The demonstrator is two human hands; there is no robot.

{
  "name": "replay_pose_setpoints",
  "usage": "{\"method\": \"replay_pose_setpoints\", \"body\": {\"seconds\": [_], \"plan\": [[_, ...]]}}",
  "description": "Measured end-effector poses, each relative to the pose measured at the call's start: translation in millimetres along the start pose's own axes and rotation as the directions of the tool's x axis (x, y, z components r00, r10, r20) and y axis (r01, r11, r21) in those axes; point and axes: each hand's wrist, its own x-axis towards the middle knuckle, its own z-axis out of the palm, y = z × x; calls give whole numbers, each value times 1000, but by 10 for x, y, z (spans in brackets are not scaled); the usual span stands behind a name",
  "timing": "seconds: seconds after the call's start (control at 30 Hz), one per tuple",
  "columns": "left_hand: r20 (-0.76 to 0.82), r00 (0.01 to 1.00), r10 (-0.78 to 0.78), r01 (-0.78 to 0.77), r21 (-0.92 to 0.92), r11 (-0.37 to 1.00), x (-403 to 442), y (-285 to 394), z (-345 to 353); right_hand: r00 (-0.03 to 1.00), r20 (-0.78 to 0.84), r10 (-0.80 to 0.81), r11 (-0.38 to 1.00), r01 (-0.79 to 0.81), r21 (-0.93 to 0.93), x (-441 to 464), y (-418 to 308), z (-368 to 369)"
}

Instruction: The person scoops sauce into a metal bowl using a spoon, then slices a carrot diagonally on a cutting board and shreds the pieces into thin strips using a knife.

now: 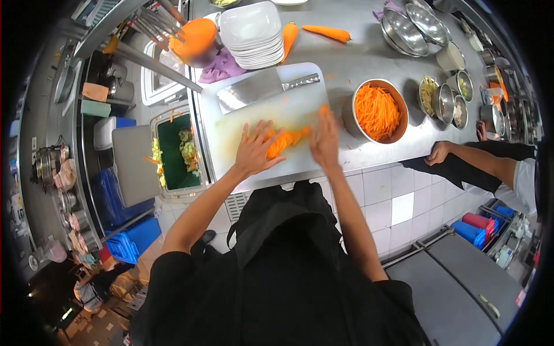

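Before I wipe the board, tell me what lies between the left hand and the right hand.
In the head view, orange carrot slices lie on the white cutting board between the left hand and the right hand.

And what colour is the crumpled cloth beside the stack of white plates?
The crumpled cloth is purple. It shows in the head view, the only one here.

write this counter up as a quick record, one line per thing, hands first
left hand: fingers spread, at the carrot slices
right hand: blurred, orange at its fingers; grip unclear
cutting board: white, beneath both hands
cleaver: lying on the board's far side, untouched
pot: right of the board, holding shredded carrot
plates: white stack beyond the board
whole carrots: two, right of the plates
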Motion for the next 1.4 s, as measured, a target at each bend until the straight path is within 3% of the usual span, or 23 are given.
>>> {"method": "replay_pose_setpoints", "body": {"seconds": [0.07, 0.13, 0.17, 0.23, 0.3, 0.4, 0.43, 0.5, 0.6, 0.67, 0.7, 0.77, 0.83, 0.9, 1.0, 1.03, 1.07, 1.13, 1.23, 1.4], "plan": [[-14, 1000, 16, -15, 75, 997, -11, -19, 93, 1000, 1, 28, 999, -28, -46, 181, 144, -103], [-31, 999, -3, 5, 54, 999, -15, -7, 84, 987, 161, -6, 971, 44, -235, 248, 282, -84], [-42, 999, -21, 22, 39, 999, -26, -1, 74, 986, 165, -9, 969, 50, -241, 195, 301, -32], [-43, 999, -24, 26, 42, 999, -36, -6, 63, 967, 185, -177, 918, 230, -324, 92, 225, 150], [-39, 999, -27, 29, 45, 999, -56, -39, 66, 962, 195, -193, 931, 242, -274, -25, 96, 285], [-33, 999, 5, -4, 46, 999, -117, -118, 78, 907, 349, -234, 949, 292, -122, -83, -26, 342], [-23, 1000, -10, 11, 50, 999, -136, -145, 58, 907, 350, -236, 948, 294, -121, -49, 18, 317], [-20, 999, -36, 37, 58, 998, -131, -166, 7, 927, 155, -342, 920, 363, -144, 104, 202, 188], [-51, 997, -61, 62, 21, 998, -181, -102, -53, 969, 129, -210, 961, 229, -155, 663, 67, -97], [-70, 997, -46, 50, 55, 997, -186, -136, -8, 917, 307, -255, 856, 361, -369, 1003, -104, -139], [-81, 996, -47, 52, 59, 997, -187, -153, 18, 915, 303, -265, 852, 369, -371, 1121, -86, -37], [-73, 996, -43, 51, 106, 993, -235, -185, 72, 750, 529, -397, 652, 637, -412, 1270, -86, 243], [-86, 995, -56, 65, 101, 993, -254, -182, 84, 741, 575, -347, 690, 617, -378, 1357, -288, 358], [-97, 993, -67, 76, 88, 993, -243, -191, 73, 755, 639, -147, 709, 531, -464, 1441, -369, 449], [-86, 995, -45, 47, 29, 998, -243, -169, -21, 768, 600, -225, 761, 523, -384, 1478, -337, 496], [-154, 987, -53, 52, -8, 999, -238, -144, -75, 774, 594, -220, 763, 516, -390, 1491, -343, 467], [-214, 975, -62, 53, -49, 997, -245, -110, -122, 792, 582, -185, 831, 443, -337, 1473, -329, 421], [-186, 982, -25, 11, -79, 997, -228, -76, -150, 808, 572, -140, 888, 358, -289, 1411, -432, 193], [-124, 992, -8, -8, -127, 992, -88, -29, -16, 921, 390, -2, 936, 139, -324, 1089, -508, -273], [-93, 995, 42, -59, -196, 979, 616, -117, 42, 964, 132, 229, 928, -176, -329, 257, -337, -776]]}}
